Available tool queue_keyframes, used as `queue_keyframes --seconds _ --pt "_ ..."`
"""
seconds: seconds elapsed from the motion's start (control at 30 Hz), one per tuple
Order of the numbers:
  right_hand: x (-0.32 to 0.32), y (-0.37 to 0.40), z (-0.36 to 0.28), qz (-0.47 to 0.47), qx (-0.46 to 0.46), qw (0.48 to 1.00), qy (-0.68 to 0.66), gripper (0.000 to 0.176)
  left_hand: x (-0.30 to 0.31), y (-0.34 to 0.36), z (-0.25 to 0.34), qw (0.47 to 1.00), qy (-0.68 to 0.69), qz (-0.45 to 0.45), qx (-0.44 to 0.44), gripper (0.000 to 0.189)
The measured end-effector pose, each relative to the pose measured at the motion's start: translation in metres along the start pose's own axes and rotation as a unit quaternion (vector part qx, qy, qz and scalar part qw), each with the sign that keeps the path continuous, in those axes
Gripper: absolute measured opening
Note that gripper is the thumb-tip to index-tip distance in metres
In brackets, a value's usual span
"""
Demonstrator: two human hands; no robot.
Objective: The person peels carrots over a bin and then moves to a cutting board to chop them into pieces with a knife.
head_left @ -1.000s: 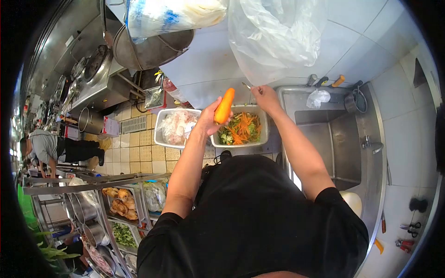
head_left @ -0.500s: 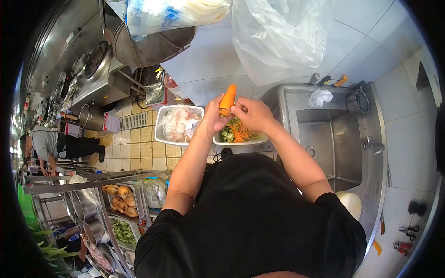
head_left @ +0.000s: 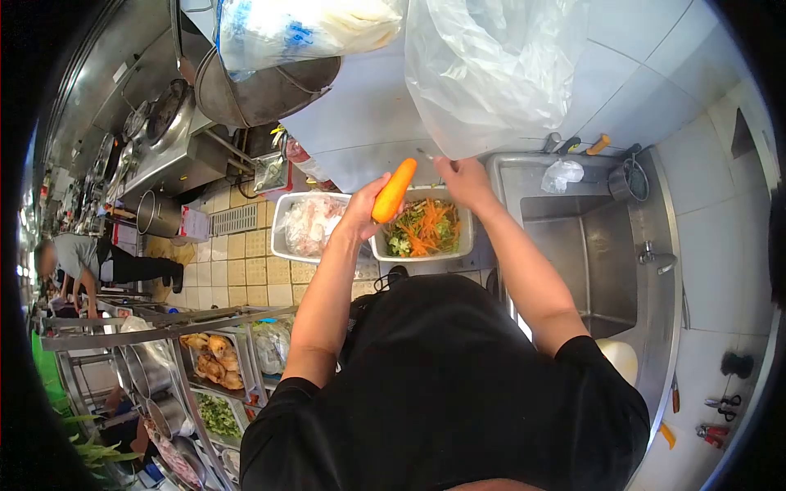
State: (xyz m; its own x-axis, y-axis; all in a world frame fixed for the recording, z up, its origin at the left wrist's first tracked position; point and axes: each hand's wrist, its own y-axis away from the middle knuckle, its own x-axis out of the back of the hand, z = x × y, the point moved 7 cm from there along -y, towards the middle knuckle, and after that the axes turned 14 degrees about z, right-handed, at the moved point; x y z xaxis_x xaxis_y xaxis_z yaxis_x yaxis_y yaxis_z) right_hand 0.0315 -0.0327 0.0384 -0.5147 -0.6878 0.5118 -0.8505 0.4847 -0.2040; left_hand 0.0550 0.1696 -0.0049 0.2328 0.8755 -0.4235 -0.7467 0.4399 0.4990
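Note:
An orange carrot (head_left: pixel 395 192) with a smooth peeled surface is held tilted in my left hand (head_left: pixel 366 211), its fingers closed round the lower side. My right hand (head_left: pixel 467 182) is closed on a small tool that looks like a peeler (head_left: pixel 426 154); only its thin metal end shows, up and right of the carrot and apart from it. Beneath both hands is a white bin (head_left: pixel 434 256) with orange carrot peelings (head_left: pixel 427 225) and green vegetable scraps. Beside it, on the left, a second white bin (head_left: pixel 282 245) contains crumpled plastic bags.
A steel sink (head_left: pixel 581 254) stands on my right. Translucent plastic (head_left: pixel 491 74) hangs ahead, near a white-and-blue bag (head_left: pixel 307 29). A metal rack (head_left: pixel 172 331) with trays of chicken (head_left: pixel 214 360) and chopped greens (head_left: pixel 218 413) is on the left. Another person (head_left: pixel 90 258) bends farther left.
My right hand has moved away from the carrot, up and right, with the tool. My left hand has moved slightly left and tilted the carrot, uncovering more of its length and the peelings below.

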Motion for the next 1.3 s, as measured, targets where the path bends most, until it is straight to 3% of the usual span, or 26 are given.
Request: queue_keyframes --seconds 0.07,0.17,0.2,0.27,0.37,0.43,0.5,0.57,0.63,0.77,0.83,0.97,1.0,1.03,1.07,1.1,1.13,1.17,1.3 --pt "-0.008 0.014 -0.020 -0.089 0.004 0.996 -0.002 0.036 -0.005 0.002 0.003 1.000 -0.006 0.015 -0.007 0.039" --pt "-0.013 0.016 -0.021 -0.133 -0.017 0.991 0.028 0.035 -0.006 0.003 0.010 0.997 -0.056 0.048 -0.029 0.038" --pt "-0.014 0.012 -0.015 -0.131 -0.019 0.991 0.029 0.035 -0.008 0.005 0.016 0.995 -0.083 0.029 -0.056 0.038" --pt "0.002 -0.005 0.004 0.003 0.000 0.995 0.097 0.033 -0.011 0.011 0.021 0.991 -0.109 0.009 -0.082 0.038" --pt "0.010 -0.007 0.013 0.014 0.016 0.998 0.057 0.032 -0.012 0.015 0.024 0.994 -0.073 -0.002 -0.080 0.041" --pt "0.008 0.006 0.004 0.000 0.012 1.000 0.028 0.032 -0.004 0.011 0.015 0.998 -0.039 0.037 -0.014 0.046" --pt "0.012 0.021 -0.021 -0.012 0.010 1.000 0.000 0.032 -0.007 0.006 0.012 0.998 -0.006 0.057 -0.011 0.048" --pt "0.003 0.040 -0.043 -0.100 0.011 0.995 0.021 0.030 -0.005 -0.003 0.005 0.997 0.022 0.076 -0.009 0.051" --pt "-0.004 0.054 -0.053 -0.111 0.042 0.993 -0.007 0.029 -0.007 -0.014 -0.005 0.995 0.094 0.033 0.006 0.050" --pt "-0.005 0.060 -0.068 -0.083 0.148 0.985 -0.009 0.028 -0.019 -0.009 -0.010 0.986 0.160 0.049 0.023 0.045" --pt "0.000 0.057 -0.070 -0.105 0.138 0.985 0.009 0.028 -0.022 -0.011 -0.013 0.988 0.152 0.010 0.019 0.044" --pt "0.000 0.047 -0.059 -0.176 0.101 0.979 0.023 0.032 -0.016 -0.010 -0.013 0.990 0.128 0.036 0.038 0.045" --pt "0.000 0.042 -0.055 -0.176 0.100 0.979 0.023 0.032 -0.015 -0.010 -0.013 0.992 0.108 -0.037 0.053 0.046" --pt "0.001 0.033 -0.044 -0.157 0.062 0.985 0.034 0.032 -0.017 -0.008 -0.015 0.988 0.086 -0.110 0.068 0.048" --pt "0.002 0.021 -0.032 -0.136 0.026 0.989 0.045 0.033 -0.021 -0.006 -0.013 0.988 0.084 -0.112 0.068 0.048" --pt "-0.002 0.009 -0.021 -0.135 0.027 0.990 0.045 0.033 -0.020 -0.003 -0.013 0.993 0.068 -0.067 0.071 0.046" --pt "0.000 -0.004 -0.007 -0.076 0.030 0.995 0.058 0.033 -0.015 0.001 -0.015 0.996 0.052 -0.020 0.076 0.045" --pt "0.004 -0.011 0.004 -0.015 0.033 0.997 0.070 0.033 -0.011 0.002 -0.017 0.996 0.050 -0.019 0.076 0.045" --pt "0.014 -0.018 0.013 0.037 0.021 0.997 0.066 0.034 -0.011 0.000 -0.010 0.998 0.037 -0.024 0.037 0.044"
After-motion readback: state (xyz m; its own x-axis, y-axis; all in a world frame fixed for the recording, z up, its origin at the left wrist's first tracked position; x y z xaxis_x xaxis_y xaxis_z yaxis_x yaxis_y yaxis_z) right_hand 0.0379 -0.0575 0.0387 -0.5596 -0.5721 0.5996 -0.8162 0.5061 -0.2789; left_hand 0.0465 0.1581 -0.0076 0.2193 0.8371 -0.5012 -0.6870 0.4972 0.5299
